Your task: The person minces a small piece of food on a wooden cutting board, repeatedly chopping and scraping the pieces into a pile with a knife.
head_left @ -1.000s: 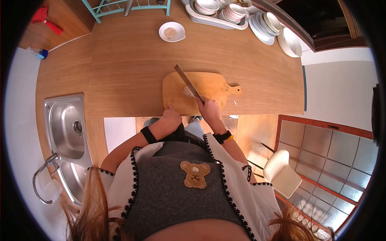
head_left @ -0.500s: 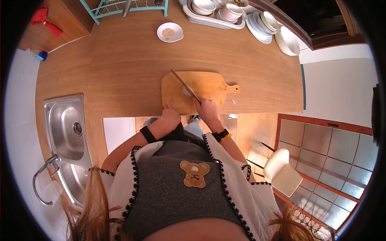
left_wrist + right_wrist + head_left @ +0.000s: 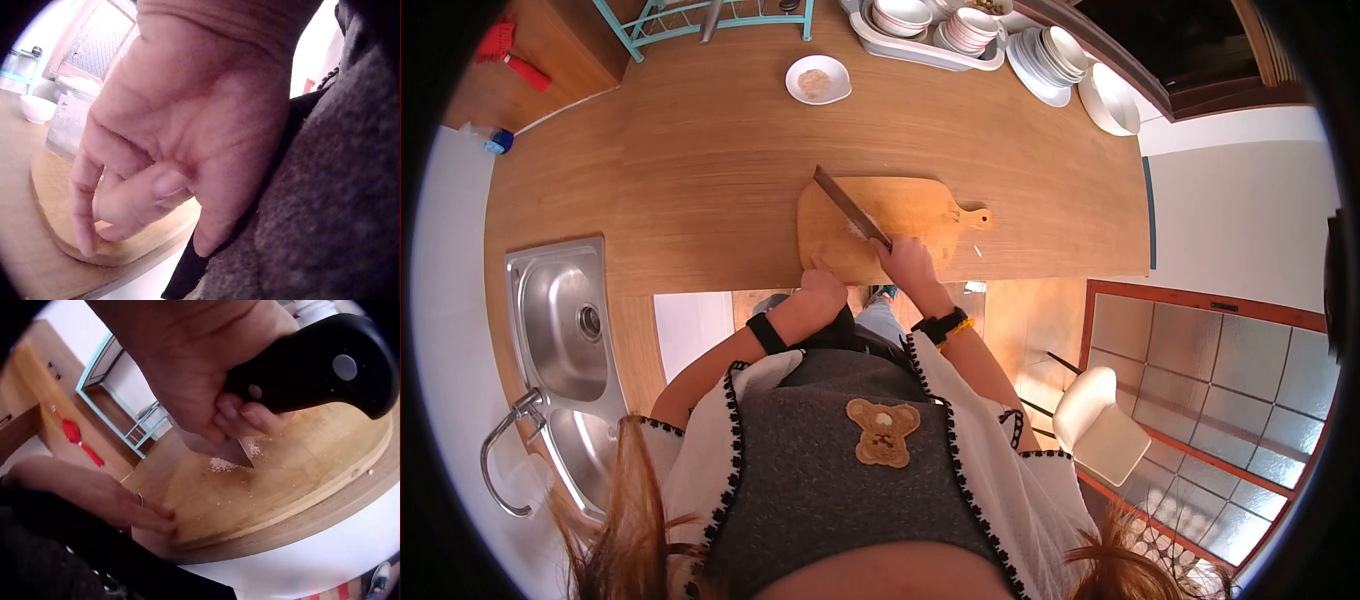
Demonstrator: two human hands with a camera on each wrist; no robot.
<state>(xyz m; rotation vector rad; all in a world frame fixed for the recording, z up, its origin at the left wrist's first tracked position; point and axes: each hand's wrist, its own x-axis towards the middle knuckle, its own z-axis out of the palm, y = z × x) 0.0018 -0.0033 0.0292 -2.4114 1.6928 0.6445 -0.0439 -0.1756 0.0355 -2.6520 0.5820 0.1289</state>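
**Knife point(image 3: 848, 206) slants over white crumbs point(image 3: 222, 465), half lost behind the hand**

The right hand point(image 3: 908, 264) is clamped round the knife's black handle, hiding it in the head view. The right wrist view shows the handle's rivets, but there the fist blocks most of the blade. The blade crosses the left part of the board point(image 3: 930, 210) and covers some of the crumbs; what they are is hard to make out.

The left hand point(image 3: 824, 290) grips nothing: its fingertips rest on the board's near left corner, straight in the right wrist view, though one finger bends toward the palm in the left wrist view. A grey top point(image 3: 331, 187) fills that picture's right side.

A white scrap point(image 3: 977, 251) lies on the counter point(image 3: 700, 180) beside the board's handle. Beyond the board stands a bowl point(image 3: 836, 91) with something pale inside. The rack point(image 3: 750, 20) and dish tub point(image 3: 920, 54) are cut off at the top. Plates point(image 3: 1045, 90) stand right of the tub; the sink point(image 3: 555, 310) is at left.
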